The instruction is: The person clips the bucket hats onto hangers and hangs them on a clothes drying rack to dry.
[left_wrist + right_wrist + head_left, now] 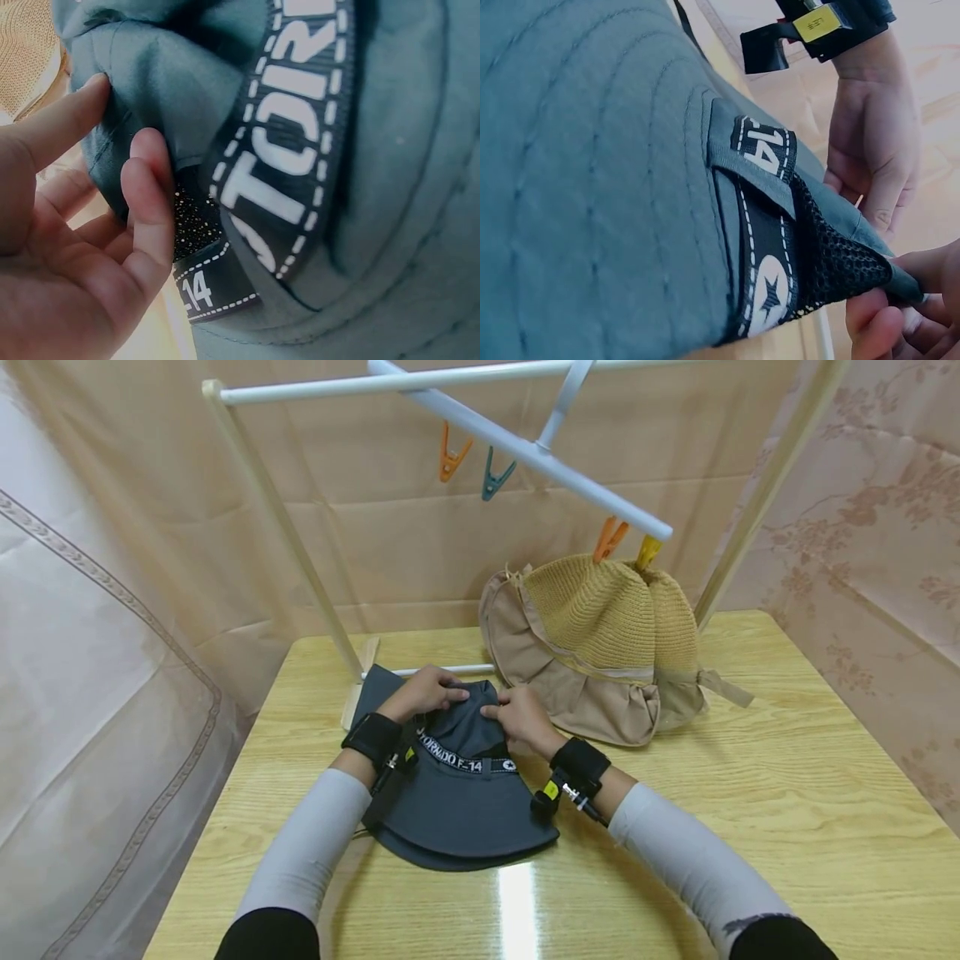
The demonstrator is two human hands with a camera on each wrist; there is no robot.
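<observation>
Wooden table (750, 793) under you carries a drying rack (285, 527) at 12 o'clock, with a straw hat (600, 618) pegged at 1 o'clock. Your grey bucket hat (465, 802) lies flat at centre. Your left hand (426, 692) and right hand (521, 717) both pinch its crown's far edge, fingers curled on the fabric.

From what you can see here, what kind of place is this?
Probably a small indoor laundry-drying setup. A drying rack with coloured clothespins stands on a wooden table, a straw hat pegged to it, with draped cloth all around.
</observation>
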